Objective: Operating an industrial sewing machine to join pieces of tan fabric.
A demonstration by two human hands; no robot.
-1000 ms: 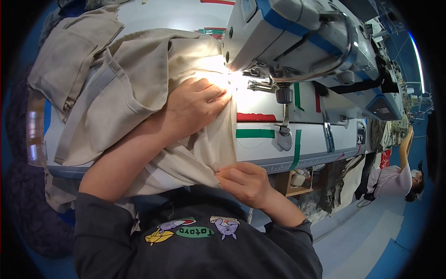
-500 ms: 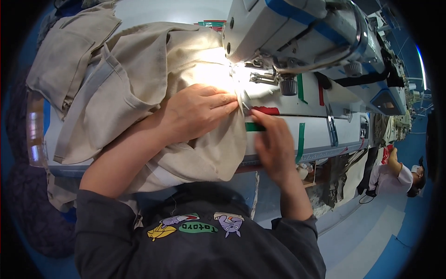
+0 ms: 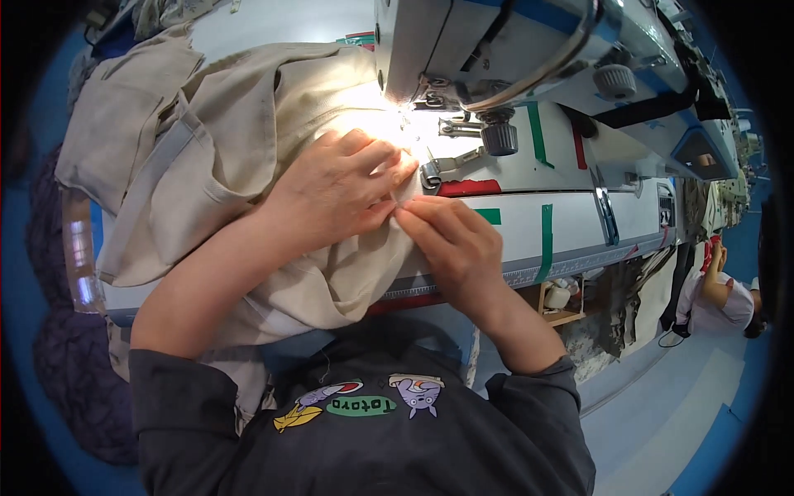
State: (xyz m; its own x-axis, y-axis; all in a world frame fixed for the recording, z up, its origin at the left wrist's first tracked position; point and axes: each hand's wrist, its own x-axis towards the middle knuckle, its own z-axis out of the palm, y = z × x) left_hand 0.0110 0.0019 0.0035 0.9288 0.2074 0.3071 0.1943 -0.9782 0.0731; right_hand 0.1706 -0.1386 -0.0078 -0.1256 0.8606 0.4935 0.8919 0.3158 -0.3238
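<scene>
A beige cloth garment (image 3: pixel 240 132) lies bunched over the left of the sewing table, its right edge under the bright lamp of a sewing machine (image 3: pixel 463 62). Across that edge rests my left hand (image 3: pixel 343 186), fingers bent and closed on the fabric just in front of the presser foot area. My right hand (image 3: pixel 455 240) meets it there, thumb and forefinger pinching the same cloth edge. Glare washes out the needle area. Right of my fingertips sits a small metal attachment (image 3: pixel 451 163) on the machine bed.
Folded beige cloth (image 3: pixel 116 124) is piled at the far left, above dark bundled fabric (image 3: pixel 83 388). Green tape (image 3: pixel 543 240) and red tape (image 3: pixel 467 188) mark the table. Tweezers (image 3: pixel 608 211) lie farther right. A person (image 3: pixel 719 298) is at the right edge.
My right hand has come left from beside the cloth to pinch its edge. My left hand has shifted slightly left, its fingers now more bent. The metal attachment shows more clearly.
</scene>
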